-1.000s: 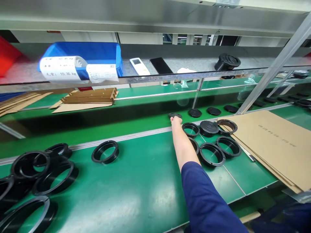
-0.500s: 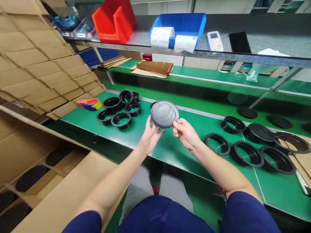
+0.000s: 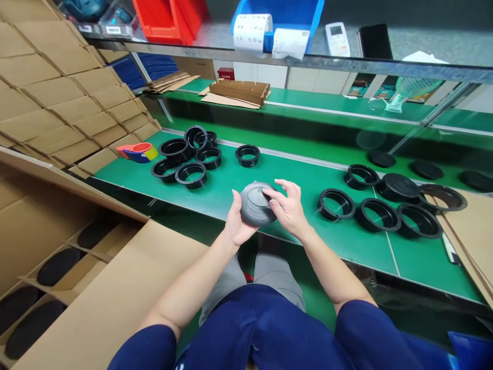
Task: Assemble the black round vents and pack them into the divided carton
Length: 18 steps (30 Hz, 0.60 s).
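- The green workbench (image 3: 292, 172) runs across the scene in front of the person, whose lap shows below its near edge.
- Above and beyond it spans a metal-edged shelf (image 3: 215, 31).
- At lower left stands an open cardboard box (image 3: 127, 288), with black discs (image 3: 59, 266) visible in its compartments.
- Cardboard dividers (image 3: 54, 87) rise in a slanting stack at upper left.
- On the shelf, a blue bin (image 3: 288, 7) with paper labels over its front sits to the right of a red bin (image 3: 164, 20).
- On the bench's left lies a cluster of black rings (image 3: 175, 149), some touching or overlapping; a red, yellow and blue item (image 3: 141, 153) lies beside them.
- On its right is another group of rings (image 3: 381, 204), near flat cardboard (image 3: 473, 218).
- The left hand (image 3: 238, 224) cradles the gray round piece from its left and lower side, thumb along the edge; its other fingers are mostly hidden.
- The right hand (image 3: 288, 208) is loosely spread, index finger on the piece's face; whether its thumb touches the edge I cannot tell.
- The gray round piece (image 3: 256, 209) is between the hands, held above the bench's near edge, grooved face visible.
- A single ring (image 3: 248, 162) lies apart, beyond the hands.
- A white remote (image 3: 338, 40) rests on the shelf.
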Motion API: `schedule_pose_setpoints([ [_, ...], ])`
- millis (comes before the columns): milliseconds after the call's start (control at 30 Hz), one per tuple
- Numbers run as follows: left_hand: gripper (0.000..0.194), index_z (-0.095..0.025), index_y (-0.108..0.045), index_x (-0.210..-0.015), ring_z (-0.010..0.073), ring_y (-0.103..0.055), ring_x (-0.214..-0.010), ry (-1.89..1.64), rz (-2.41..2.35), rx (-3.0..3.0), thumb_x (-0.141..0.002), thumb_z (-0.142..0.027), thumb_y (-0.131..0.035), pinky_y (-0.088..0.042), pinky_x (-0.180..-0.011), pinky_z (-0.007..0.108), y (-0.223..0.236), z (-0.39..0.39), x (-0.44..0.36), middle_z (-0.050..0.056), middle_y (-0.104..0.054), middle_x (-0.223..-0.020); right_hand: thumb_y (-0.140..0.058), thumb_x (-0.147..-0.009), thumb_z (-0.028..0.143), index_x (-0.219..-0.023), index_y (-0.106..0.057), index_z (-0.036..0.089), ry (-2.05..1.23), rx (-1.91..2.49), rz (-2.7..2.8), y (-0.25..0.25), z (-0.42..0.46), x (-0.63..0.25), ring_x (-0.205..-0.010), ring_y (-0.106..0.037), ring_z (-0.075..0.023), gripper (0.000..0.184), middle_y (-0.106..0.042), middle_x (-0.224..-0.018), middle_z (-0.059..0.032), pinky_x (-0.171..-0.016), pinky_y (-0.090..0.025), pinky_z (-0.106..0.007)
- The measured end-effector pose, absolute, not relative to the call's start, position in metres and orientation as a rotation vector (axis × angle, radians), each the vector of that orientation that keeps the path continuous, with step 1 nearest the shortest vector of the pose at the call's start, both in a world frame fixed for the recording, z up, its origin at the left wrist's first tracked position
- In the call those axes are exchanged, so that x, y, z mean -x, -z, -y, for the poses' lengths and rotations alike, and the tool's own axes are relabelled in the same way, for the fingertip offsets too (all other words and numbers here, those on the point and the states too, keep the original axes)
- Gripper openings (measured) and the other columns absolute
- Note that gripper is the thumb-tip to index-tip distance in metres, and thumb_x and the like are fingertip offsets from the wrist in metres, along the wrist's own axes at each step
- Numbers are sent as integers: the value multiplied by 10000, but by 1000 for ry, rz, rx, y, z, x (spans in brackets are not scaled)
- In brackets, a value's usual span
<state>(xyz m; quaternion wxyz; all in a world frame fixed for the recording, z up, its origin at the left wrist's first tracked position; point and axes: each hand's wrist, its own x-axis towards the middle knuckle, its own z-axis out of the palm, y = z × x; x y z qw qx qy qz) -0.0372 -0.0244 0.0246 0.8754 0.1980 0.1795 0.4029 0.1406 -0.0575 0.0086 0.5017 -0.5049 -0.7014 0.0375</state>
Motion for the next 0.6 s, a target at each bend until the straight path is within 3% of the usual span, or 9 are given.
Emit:
schedule_pose_setpoints([
  [133, 689, -237, -565, -1444, 299, -590, -1291, -842, -407, -398, -1019, -711, -301, -430, -1149, 515, -23, 31, 29, 112, -644, -1362, -298, -1064, 634, -1139, -781, 241, -144, 1262, 1709, 2, 53, -142, -1312, -422, -319, 627, -556, -1380, -123, -1165, -352, -552],
  [233, 720, -209, -541, -1468, 323, -581, -1300, -813, -409, -383, -1015, -716, -304, -408, -1158, 544, -24, 30, 25, 140, -652, -1340, -256, -1045, 696, -1123, -786, 255, -356, 1253, 1611, 5, 54, -144, -1337, -431, -300, 695, -551, -1399, -103, -1173, -367, -516],
  [400, 815, -142, -546, -1446, 384, -556, -1316, -748, -379, -372, -989, -759, -274, -400, -1135, 625, -22, 24, 19, 202, -607, -1384, -267, -1040, 711, -1148, -774, 283, -679, 1205, 1398, 8, 54, -152, -1340, -481, -265, 672, -549, -1390, -84, -1193, -365, -468],
  [600, 873, -111, -465, -1500, 428, -578, -1276, -677, -452, -323, -968, -781, -291, -437, -1067, 677, -15, 15, 11, 260, -592, -1370, -333, -1021, 732, -1086, -791, 280, -810, 1147, 1285, 19, 48, -162, -1322, -505, -272, 647, -588, -1315, -83, -1194, -355, -469],
])
